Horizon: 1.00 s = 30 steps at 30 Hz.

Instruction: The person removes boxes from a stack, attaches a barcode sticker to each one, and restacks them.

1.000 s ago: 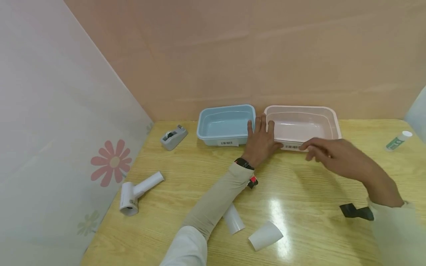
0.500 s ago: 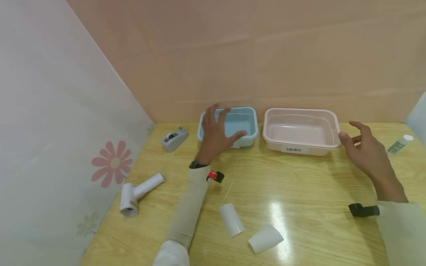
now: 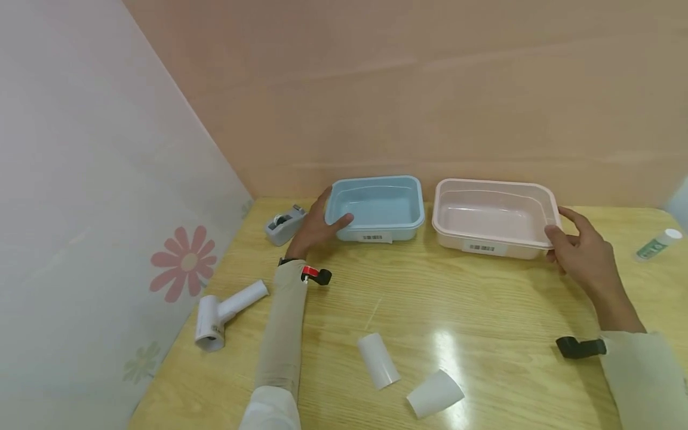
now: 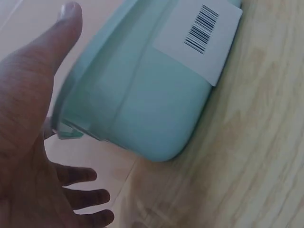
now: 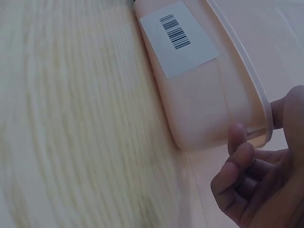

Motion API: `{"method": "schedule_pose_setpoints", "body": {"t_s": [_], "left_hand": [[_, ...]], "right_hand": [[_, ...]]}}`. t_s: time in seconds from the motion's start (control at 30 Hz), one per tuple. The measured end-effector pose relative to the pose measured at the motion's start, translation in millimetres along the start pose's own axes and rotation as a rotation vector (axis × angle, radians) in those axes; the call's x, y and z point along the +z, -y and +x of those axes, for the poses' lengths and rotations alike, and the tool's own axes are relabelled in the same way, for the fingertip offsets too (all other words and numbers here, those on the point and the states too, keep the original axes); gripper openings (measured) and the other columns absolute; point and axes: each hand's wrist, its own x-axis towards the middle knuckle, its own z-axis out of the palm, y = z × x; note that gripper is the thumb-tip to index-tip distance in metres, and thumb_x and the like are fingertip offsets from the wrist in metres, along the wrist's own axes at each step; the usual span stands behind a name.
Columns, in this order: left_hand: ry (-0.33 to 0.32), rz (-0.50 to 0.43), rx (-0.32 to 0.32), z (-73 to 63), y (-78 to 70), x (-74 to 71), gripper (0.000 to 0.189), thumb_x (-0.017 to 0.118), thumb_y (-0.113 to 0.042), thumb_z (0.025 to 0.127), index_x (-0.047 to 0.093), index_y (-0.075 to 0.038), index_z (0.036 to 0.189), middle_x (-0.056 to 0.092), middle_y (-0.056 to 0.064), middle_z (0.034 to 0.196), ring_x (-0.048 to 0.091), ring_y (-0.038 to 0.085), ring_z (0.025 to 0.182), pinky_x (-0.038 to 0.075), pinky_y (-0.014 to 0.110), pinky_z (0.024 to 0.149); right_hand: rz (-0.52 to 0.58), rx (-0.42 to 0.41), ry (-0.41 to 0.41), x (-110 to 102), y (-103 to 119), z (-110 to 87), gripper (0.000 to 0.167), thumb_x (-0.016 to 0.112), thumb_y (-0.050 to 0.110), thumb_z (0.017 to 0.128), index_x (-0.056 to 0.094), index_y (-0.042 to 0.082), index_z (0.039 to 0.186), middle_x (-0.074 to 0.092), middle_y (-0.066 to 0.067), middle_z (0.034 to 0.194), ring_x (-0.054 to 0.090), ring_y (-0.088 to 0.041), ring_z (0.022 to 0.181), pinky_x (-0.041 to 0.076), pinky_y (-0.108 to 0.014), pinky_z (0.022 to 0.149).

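Observation:
The light blue plastic tub (image 3: 376, 206) stands on the table against the back wall, a barcode label on its front. My left hand (image 3: 317, 230) is at its left end, thumb raised over the rim. In the left wrist view the fingers (image 4: 85, 197) of that hand stretch loosely below the rim. To the right stands a pink plastic tub (image 3: 486, 209), also labelled. My right hand (image 3: 586, 254) grips its right end, thumb over the rim and fingers (image 5: 232, 183) curled beneath it in the right wrist view.
A grey tape dispenser (image 3: 283, 226) sits left of my left hand. White paper tubes joined in a T (image 3: 212, 319) lie near the left edge. Two curved white pieces (image 3: 378, 361) lie in front. A glue stick (image 3: 658, 245) is at far right.
My left hand has moved left from the gap between the tubs to the blue tub's left end. My right hand has gone from the pink tub's front to its right end.

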Motion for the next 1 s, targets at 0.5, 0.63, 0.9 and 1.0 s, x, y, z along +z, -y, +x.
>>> {"method": "schedule_pose_setpoints", "body": {"t_s": [0.5, 0.63, 0.9, 1.0], "left_hand": [[0.067, -0.108, -0.012, 9.3, -0.6, 20.6, 0.111, 0.063, -0.077, 0.08, -0.006, -0.041, 0.16, 0.019, 0.004, 0.165, 0.037, 0.036, 0.141, 0.036, 0.06, 0.106], [0.065, -0.085, -0.044, 8.5, 2.4, 25.1, 0.106, 0.062, -0.079, 0.079, -0.003, -0.049, 0.158, 0.016, 0.003, 0.166, 0.037, 0.039, 0.141, 0.036, 0.062, 0.105], [0.06, -0.081, -0.046, 10.7, 8.1, 29.1, 0.109, 0.062, -0.081, 0.077, -0.002, -0.048, 0.158, 0.028, 0.01, 0.161, 0.044, 0.039, 0.135, 0.039, 0.061, 0.103], [0.061, -0.082, -0.05, 11.7, 6.2, 29.2, 0.108, 0.062, -0.082, 0.076, -0.002, -0.05, 0.158, 0.022, 0.009, 0.164, 0.041, 0.041, 0.137, 0.038, 0.063, 0.103]], "right_hand": [[-0.06, -0.006, -0.057, -8.8, -9.7, -5.5, 0.062, 0.036, 0.033, 0.104, 0.016, 0.019, 0.162, 0.067, -0.008, 0.063, 0.042, -0.015, 0.037, 0.033, -0.033, 0.034], [-0.073, -0.018, -0.071, -5.8, -13.3, -5.4, 0.062, 0.036, 0.031, 0.104, 0.018, 0.016, 0.161, 0.066, -0.009, 0.062, 0.036, -0.013, 0.036, 0.031, -0.032, 0.031], [-0.095, -0.062, -0.132, 1.0, -15.4, -3.5, 0.057, 0.035, 0.026, 0.103, 0.028, 0.015, 0.159, 0.064, -0.008, 0.059, 0.034, -0.011, 0.034, 0.028, -0.032, 0.031], [-0.098, -0.103, -0.154, -2.5, -12.1, -3.1, 0.055, 0.035, 0.024, 0.103, 0.031, 0.013, 0.157, 0.063, -0.006, 0.056, 0.034, -0.011, 0.033, 0.028, -0.031, 0.03]]}}
